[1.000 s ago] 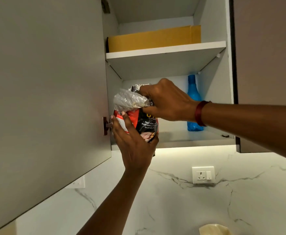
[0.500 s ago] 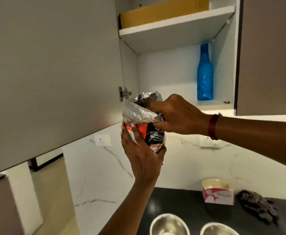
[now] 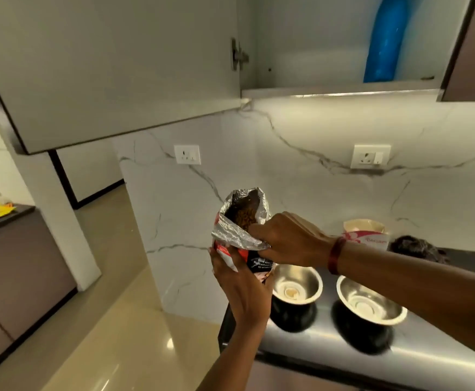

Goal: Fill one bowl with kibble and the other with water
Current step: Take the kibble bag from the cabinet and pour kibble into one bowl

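A red and black kibble bag (image 3: 240, 231) with a silver foil lining is held upright above the counter's left end, its mouth open and brown kibble visible inside. My left hand (image 3: 240, 286) grips the bag's lower part from below. My right hand (image 3: 285, 239) holds the folded foil top at the bag's right side. Two empty steel bowls stand on the dark counter (image 3: 343, 354): the left bowl (image 3: 298, 283) just right of the bag, the right bowl (image 3: 370, 301) beyond it, partly under my right forearm.
An open wall cupboard overhead has its door (image 3: 112, 66) swung out to the left, and a blue bottle (image 3: 384, 38) stands on its bottom shelf. A small red and white carton (image 3: 364, 231) and a dark crumpled cloth (image 3: 416, 248) sit by the marble wall.
Both hands have brought the bag down from the cupboard to just above the counter. The view has tilted down, the bowls now show fully, and the bag's mouth is open.
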